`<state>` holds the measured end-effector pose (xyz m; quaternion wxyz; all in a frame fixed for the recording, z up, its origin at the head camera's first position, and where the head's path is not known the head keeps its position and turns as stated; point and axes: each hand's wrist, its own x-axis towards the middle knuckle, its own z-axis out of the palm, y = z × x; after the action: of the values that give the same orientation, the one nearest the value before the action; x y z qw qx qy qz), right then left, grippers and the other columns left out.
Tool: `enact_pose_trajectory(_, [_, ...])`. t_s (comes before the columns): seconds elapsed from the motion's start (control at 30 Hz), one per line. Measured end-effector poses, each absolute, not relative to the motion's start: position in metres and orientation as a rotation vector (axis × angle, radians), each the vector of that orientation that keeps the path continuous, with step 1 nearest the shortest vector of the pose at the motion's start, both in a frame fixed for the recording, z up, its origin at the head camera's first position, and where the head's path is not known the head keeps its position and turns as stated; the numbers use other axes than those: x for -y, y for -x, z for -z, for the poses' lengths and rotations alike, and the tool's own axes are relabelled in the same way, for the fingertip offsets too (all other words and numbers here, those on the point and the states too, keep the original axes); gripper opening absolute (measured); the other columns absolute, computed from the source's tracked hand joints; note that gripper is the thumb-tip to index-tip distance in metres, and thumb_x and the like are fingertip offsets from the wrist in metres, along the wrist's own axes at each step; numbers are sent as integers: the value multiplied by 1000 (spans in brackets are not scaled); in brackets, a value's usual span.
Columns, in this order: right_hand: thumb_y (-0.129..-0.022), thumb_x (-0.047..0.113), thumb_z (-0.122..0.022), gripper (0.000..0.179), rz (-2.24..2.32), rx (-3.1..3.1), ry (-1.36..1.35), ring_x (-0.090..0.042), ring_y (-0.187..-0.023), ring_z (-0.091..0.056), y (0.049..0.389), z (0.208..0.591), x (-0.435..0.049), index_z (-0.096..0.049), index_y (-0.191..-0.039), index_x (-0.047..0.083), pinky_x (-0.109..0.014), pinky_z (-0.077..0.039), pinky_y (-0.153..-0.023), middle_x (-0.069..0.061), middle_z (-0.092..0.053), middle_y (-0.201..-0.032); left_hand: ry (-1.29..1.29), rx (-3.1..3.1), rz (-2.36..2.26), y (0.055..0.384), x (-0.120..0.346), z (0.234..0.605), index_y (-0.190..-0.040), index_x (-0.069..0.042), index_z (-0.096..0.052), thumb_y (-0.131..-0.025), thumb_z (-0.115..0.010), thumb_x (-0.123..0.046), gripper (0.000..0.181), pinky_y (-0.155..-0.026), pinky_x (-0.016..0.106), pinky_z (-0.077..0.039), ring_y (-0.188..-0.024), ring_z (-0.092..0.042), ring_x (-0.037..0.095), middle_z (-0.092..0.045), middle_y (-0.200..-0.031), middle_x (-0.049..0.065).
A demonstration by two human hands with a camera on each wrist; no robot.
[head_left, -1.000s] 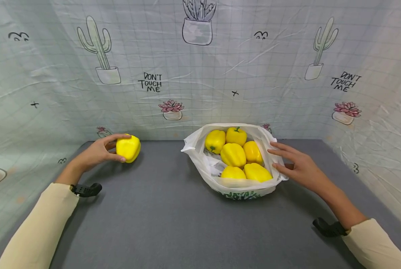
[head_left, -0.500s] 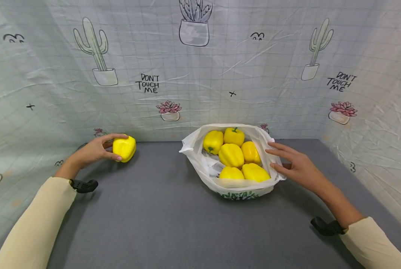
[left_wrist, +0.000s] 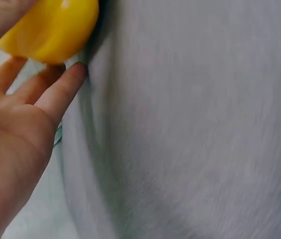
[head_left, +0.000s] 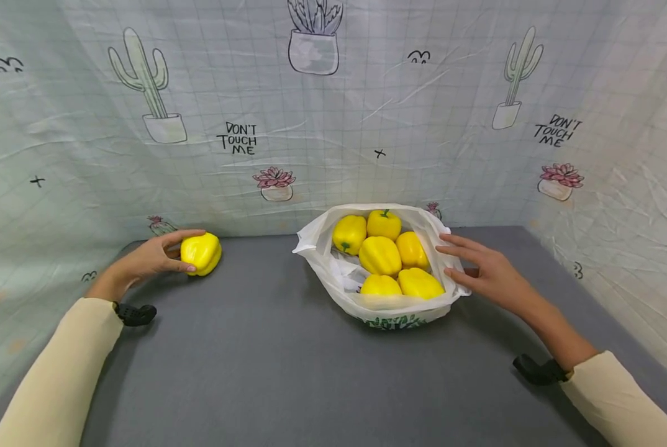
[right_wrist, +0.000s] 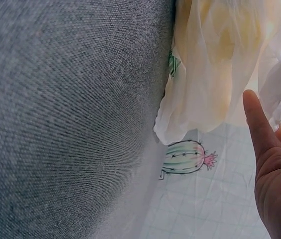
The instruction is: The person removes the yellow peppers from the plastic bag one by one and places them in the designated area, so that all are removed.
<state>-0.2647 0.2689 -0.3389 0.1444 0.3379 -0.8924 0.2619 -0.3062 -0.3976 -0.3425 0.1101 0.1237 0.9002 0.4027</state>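
Near the table's back left corner, my left hand (head_left: pixel 153 256) holds a yellow bell pepper (head_left: pixel 201 254) between thumb and fingers. The left wrist view shows that pepper (left_wrist: pixel 56 30) at the top, with the fingers of my hand (left_wrist: pixel 18 124) against it. Several more yellow bell peppers (head_left: pixel 380 256) lie inside an open white plastic bag (head_left: pixel 333 292) right of the middle. At the bag's right rim, my right hand (head_left: pixel 492 276) has its fingers extended and touching the plastic. In the right wrist view, the hand (right_wrist: pixel 280 169) is beside the translucent bag (right_wrist: pixel 215 74).
The grey table (head_left: pixel 255 366) spreads between both arms. A pale cloth backdrop (head_left: pixel 344 143) with printed cacti and lettering rises behind and on both sides. A black strap (head_left: pixel 136 314) sits on the left wrist and another black strap (head_left: pixel 539 370) on the right.
The left hand has come down slightly with the bell pepper, near the back edge. The right hand stays at the bag's rim. The whole head view has shifted a little.
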Motion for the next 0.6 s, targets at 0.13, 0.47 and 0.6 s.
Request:
enact_pose_trajectory(0.13, [-92,7,-74,50,-748,2568,-976,-28,-107,-68,265,339,-267,-60,-140,4,-25,-60,-71,-19,-48,-152,-371,-2671,-1109,308,398,336,-160,-17,-35,-86,-83,-28,88,-111,53,-39,-150,-22,48,-17,-168,17])
enact_pose_trajectory(0.47, [-93,8,-74,50,-721,2569,-992,-26,-105,-68,264,337,-266,-60,-141,4,-25,-59,-70,-18,-48,-152,-357,-2661,-1112,309,397,332,-157,-11,-38,-82,-86,-22,90,-112,59,-36,-149,-22,49,-18,-167,21])
enact_pose_trajectory(0.6, [-93,8,-73,50,-734,2564,-996,-30,-107,-68,264,334,-267,-59,-141,4,-25,-59,-71,-18,-47,-153,-333,-2660,-1148,307,396,334,-157,-12,-39,-82,-87,-20,89,-112,62,-34,-148,-21,51,-18,-166,22])
